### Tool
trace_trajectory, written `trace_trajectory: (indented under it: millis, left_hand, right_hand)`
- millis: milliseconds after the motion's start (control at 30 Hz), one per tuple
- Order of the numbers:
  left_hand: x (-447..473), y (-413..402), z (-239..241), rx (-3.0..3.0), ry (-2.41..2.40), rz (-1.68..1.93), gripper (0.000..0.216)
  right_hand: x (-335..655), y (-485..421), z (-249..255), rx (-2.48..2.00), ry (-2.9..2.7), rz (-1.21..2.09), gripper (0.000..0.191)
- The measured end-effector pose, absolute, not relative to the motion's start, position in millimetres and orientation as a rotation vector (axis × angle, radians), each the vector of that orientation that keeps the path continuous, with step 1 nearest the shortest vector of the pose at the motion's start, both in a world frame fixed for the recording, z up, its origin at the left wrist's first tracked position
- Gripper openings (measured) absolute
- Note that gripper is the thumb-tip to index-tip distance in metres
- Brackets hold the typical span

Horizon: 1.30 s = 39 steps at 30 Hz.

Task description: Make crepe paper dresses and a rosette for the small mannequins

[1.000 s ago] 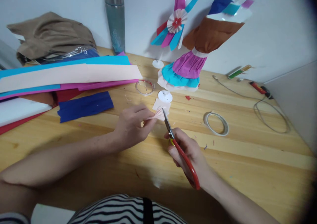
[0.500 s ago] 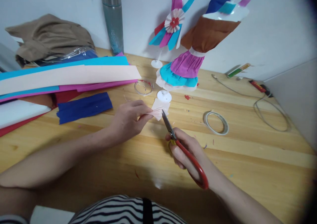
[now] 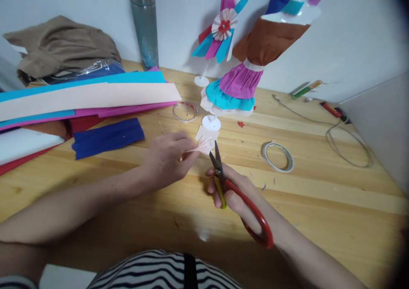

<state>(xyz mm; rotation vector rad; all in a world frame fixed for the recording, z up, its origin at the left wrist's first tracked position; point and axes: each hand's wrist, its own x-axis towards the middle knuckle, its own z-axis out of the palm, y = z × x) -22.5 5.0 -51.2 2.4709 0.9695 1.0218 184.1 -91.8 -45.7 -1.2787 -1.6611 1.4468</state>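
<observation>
Between thumb and fingers, my left hand (image 3: 171,157) pinches a small piece of pale pink crepe paper (image 3: 206,142), gathered at the pinch and fanned out to the right. My right hand (image 3: 234,186) is wrapped round scissors (image 3: 219,169) with a red and a yellow handle. Their blades are apart and point up, at the paper's right edge. Just behind the paper stands the white round base (image 3: 211,122) of a small dress form, clad in a brown, magenta, blue and pale paper dress (image 3: 243,82).
Left lie long paper strips (image 3: 128,95) and a dark blue piece (image 3: 108,137). A tape roll (image 3: 277,157) is on the right, near a cable (image 3: 332,142). A second decorated stand (image 3: 224,24) and a bottle (image 3: 143,29) are by the wall. A clear ring (image 3: 185,111) lies mid-table.
The scissors have opened and their tips have shifted slightly right and down. The yellow handle has swung away from the red one. My left hand keeps its pinch on the paper.
</observation>
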Motion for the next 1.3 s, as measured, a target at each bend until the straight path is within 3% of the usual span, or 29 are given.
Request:
trace_trajectory:
  millis: [467,1300]
  left_hand:
    - [-24,0,-43,2.764,0.999,0.952,0.024]
    - [-25,1,-43,2.851,1.025,0.886,0.02]
  right_hand:
    - [178,-93,-53,-1.399,-1.777,1.234,0.06]
    - [179,-95,-57,-1.455,-1.781,1.233,0.048]
